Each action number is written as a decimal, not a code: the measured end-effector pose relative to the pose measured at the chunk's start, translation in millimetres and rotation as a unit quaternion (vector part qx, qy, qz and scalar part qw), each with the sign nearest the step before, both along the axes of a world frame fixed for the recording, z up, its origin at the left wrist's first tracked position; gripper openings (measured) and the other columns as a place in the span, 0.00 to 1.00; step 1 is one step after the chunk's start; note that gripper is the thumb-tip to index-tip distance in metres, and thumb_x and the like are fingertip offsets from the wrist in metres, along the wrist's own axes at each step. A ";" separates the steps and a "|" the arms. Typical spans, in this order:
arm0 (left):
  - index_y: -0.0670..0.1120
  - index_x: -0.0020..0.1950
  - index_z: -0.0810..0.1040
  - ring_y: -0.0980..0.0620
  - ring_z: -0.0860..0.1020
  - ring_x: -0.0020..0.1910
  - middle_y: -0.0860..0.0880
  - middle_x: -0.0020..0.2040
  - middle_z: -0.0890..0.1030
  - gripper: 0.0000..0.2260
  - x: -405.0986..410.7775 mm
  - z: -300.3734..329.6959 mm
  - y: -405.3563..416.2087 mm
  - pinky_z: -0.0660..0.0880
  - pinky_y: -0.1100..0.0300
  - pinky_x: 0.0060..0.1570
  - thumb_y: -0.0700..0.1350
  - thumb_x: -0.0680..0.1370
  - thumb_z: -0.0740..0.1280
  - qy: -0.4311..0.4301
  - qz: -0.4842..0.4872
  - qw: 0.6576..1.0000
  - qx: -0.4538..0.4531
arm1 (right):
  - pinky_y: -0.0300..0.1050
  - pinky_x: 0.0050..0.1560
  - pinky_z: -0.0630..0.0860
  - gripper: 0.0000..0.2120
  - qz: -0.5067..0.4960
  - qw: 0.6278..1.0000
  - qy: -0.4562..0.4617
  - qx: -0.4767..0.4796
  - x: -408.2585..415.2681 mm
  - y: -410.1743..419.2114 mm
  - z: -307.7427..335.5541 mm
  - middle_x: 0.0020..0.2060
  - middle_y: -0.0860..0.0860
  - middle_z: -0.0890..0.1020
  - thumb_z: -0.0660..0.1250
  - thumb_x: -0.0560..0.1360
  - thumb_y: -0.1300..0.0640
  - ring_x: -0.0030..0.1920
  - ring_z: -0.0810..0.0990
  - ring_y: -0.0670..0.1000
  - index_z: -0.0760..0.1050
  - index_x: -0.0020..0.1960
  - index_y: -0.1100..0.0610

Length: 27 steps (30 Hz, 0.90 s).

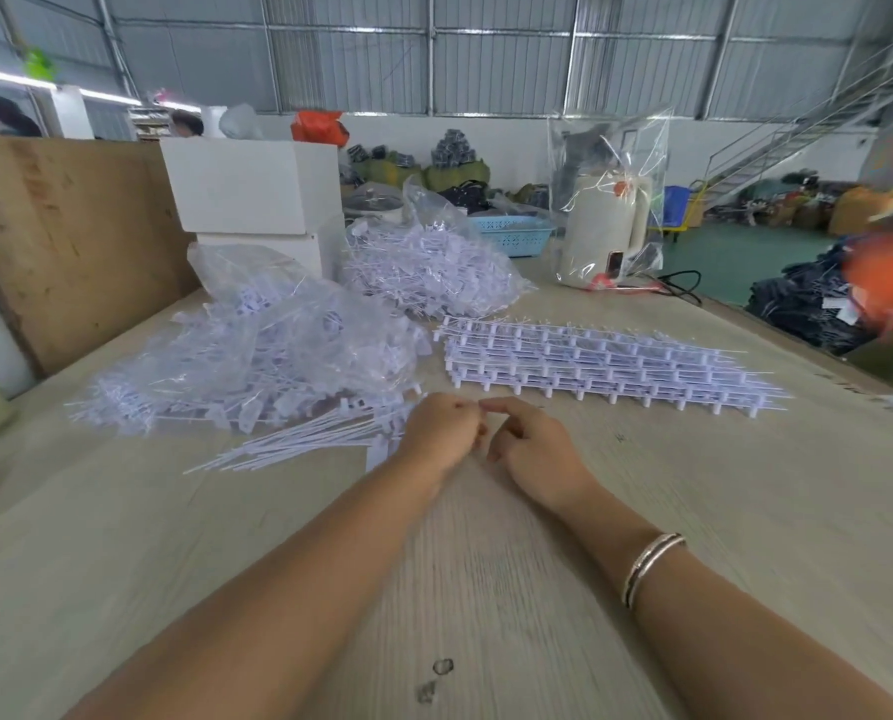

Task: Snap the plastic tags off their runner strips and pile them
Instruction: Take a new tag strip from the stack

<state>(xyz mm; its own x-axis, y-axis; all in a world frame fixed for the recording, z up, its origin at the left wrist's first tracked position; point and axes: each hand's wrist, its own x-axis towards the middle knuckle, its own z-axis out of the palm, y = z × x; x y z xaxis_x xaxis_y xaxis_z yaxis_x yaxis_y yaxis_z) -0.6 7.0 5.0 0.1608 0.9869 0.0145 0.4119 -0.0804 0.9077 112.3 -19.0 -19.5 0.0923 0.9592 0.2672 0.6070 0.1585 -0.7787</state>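
On the pale wood-grain worktable (486, 589), the left hand (442, 433) and right hand (530, 446) meet with fingers curled; what they pinch, if anything, is too small to tell. Short, sharp twists close to the runner should part tags cleanly. Loose white plastic tags (299, 444) fan left of the fingers; stacked white runner strips (590, 366) lie beyond.

Bagged kettle (604, 228), perhaps; white boxes (249, 184)

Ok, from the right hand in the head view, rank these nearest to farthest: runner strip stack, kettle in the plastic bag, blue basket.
1. Runner strip stack, just beyond the right hand.
2. Kettle, farther back, right of centre.
3. Blue basket, at the back edge, about as far as the kettle; too close to call.
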 end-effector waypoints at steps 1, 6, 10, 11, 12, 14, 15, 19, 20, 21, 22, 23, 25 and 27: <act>0.41 0.49 0.77 0.49 0.78 0.38 0.45 0.41 0.80 0.08 4.7 2.9 9.3 0.73 0.58 0.37 0.38 0.79 0.58 -0.079 0.022 0.995 -0.051 | 0.28 0.31 0.68 0.17 -0.014 1.000 0.021 0.004 1.8 1.4 -0.6 0.34 0.51 0.81 0.57 0.74 0.67 0.32 0.74 0.41 0.73 0.53 0.48; 0.44 0.44 0.67 0.49 0.77 0.35 0.43 0.39 0.76 0.07 28.6 11.4 48.1 0.76 0.60 0.30 0.42 0.82 0.57 -0.274 0.091 0.945 -0.152 | 0.34 0.33 0.69 0.20 -0.026 0.998 0.054 0.002 6.1 6.7 -3.2 0.35 0.52 0.81 0.56 0.73 0.66 0.32 0.75 0.45 0.76 0.57 0.50; 0.43 0.42 0.68 0.52 0.74 0.30 0.46 0.35 0.74 0.12 42.5 6.4 70.5 0.75 0.61 0.28 0.48 0.81 0.61 -0.273 0.125 0.939 -0.168 | 0.34 0.37 0.70 0.21 -0.025 0.998 0.064 0.013 7.7 10.7 -3.3 0.36 0.48 0.80 0.56 0.75 0.64 0.37 0.76 0.46 0.74 0.62 0.48; 0.41 0.46 0.71 0.51 0.75 0.31 0.45 0.37 0.76 0.11 45.9 5.6 74.0 0.77 0.59 0.29 0.48 0.81 0.61 -0.270 0.135 0.940 -0.159 | 0.38 0.39 0.71 0.21 -0.025 0.998 0.063 0.017 7.7 11.0 -3.2 0.36 0.49 0.80 0.56 0.74 0.65 0.38 0.77 0.48 0.74 0.63 0.48; 0.40 0.53 0.72 0.48 0.79 0.35 0.43 0.42 0.78 0.11 49.0 5.1 76.8 0.79 0.56 0.34 0.48 0.80 0.62 -0.259 0.152 0.944 -0.138 | 0.42 0.42 0.73 0.22 -0.023 0.998 0.061 0.021 7.7 10.8 -3.1 0.36 0.51 0.81 0.56 0.74 0.65 0.39 0.78 0.50 0.74 0.63 0.48; 0.38 0.64 0.70 0.42 0.81 0.47 0.39 0.52 0.80 0.18 53.2 7.2 80.5 0.80 0.47 0.48 0.48 0.79 0.64 -0.219 0.194 0.952 -0.088 | 0.45 0.46 0.74 0.23 -0.022 0.998 0.060 0.024 7.8 10.3 -3.1 0.37 0.54 0.82 0.56 0.74 0.66 0.41 0.79 0.52 0.73 0.64 0.49; 0.37 0.64 0.70 0.41 0.81 0.49 0.39 0.52 0.81 0.19 54.6 9.7 80.9 0.79 0.46 0.51 0.49 0.78 0.64 -0.209 0.203 0.954 -0.076 | 0.46 0.48 0.74 0.23 -0.023 0.998 0.062 0.024 8.1 10.9 -3.4 0.38 0.56 0.82 0.56 0.74 0.66 0.42 0.79 0.53 0.73 0.64 0.50; 0.36 0.62 0.71 0.47 0.79 0.31 0.41 0.42 0.80 0.15 58.1 21.6 78.4 0.79 0.57 0.36 0.45 0.79 0.61 -0.252 0.189 0.945 -0.092 | 0.43 0.45 0.73 0.21 -0.030 0.996 0.082 0.008 7.4 11.5 -4.3 0.36 0.56 0.80 0.56 0.74 0.67 0.39 0.78 0.53 0.74 0.63 0.53; 0.36 0.62 0.71 0.49 0.76 0.27 0.41 0.41 0.78 0.14 56.3 26.7 77.5 0.77 0.60 0.30 0.43 0.80 0.60 -0.276 0.190 0.938 -0.085 | 0.41 0.41 0.72 0.20 -0.032 0.995 0.094 0.004 7.6 11.6 -4.2 0.34 0.55 0.80 0.56 0.74 0.67 0.36 0.77 0.51 0.74 0.62 0.53; 0.35 0.61 0.72 0.51 0.74 0.25 0.41 0.39 0.78 0.13 53.2 32.9 76.6 0.74 0.62 0.26 0.42 0.80 0.60 -0.293 0.191 0.934 -0.069 | 0.36 0.36 0.71 0.19 -0.036 0.993 0.110 0.000 8.5 11.8 -3.9 0.33 0.52 0.79 0.56 0.75 0.67 0.33 0.75 0.48 0.74 0.61 0.53; 0.35 0.59 0.72 0.52 0.74 0.23 0.40 0.40 0.78 0.12 48.2 40.0 76.2 0.74 0.62 0.25 0.41 0.80 0.60 -0.298 0.195 0.933 -0.046 | 0.33 0.32 0.70 0.18 -0.040 0.991 0.130 -0.006 9.3 11.7 -3.3 0.33 0.50 0.79 0.56 0.75 0.67 0.30 0.74 0.46 0.74 0.59 0.52; 0.36 0.55 0.73 0.53 0.75 0.21 0.39 0.41 0.80 0.09 42.0 48.0 75.8 0.75 0.61 0.26 0.40 0.79 0.60 -0.298 0.201 0.933 -0.019 | 0.30 0.29 0.69 0.18 -0.045 0.987 0.152 -0.014 9.8 11.6 -2.6 0.32 0.49 0.78 0.56 0.75 0.67 0.29 0.72 0.44 0.75 0.57 0.51; 0.38 0.50 0.73 0.53 0.75 0.20 0.39 0.42 0.80 0.05 27.5 63.6 74.1 0.77 0.58 0.29 0.39 0.79 0.60 -0.314 0.214 0.925 0.027 | 0.31 0.26 0.68 0.16 -0.055 0.980 0.188 -0.031 9.3 10.4 -1.0 0.32 0.49 0.78 0.55 0.74 0.68 0.27 0.71 0.44 0.75 0.51 0.51; 0.39 0.52 0.71 0.52 0.76 0.22 0.41 0.40 0.79 0.05 14.0 74.3 72.0 0.77 0.59 0.27 0.40 0.80 0.60 -0.329 0.218 0.918 0.050 | 0.33 0.25 0.67 0.14 -0.065 0.966 0.246 -0.047 8.7 8.5 2.6 0.33 0.50 0.79 0.56 0.74 0.68 0.25 0.70 0.45 0.75 0.46 0.52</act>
<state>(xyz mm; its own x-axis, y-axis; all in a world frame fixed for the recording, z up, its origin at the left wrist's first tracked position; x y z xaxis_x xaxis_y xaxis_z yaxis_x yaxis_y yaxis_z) 13.5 79.0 79.4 -0.3251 0.9438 0.0601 -0.2090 -0.1337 0.9687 121.0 -10.5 -16.9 0.3083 0.9485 0.0734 0.1705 0.0208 -0.9851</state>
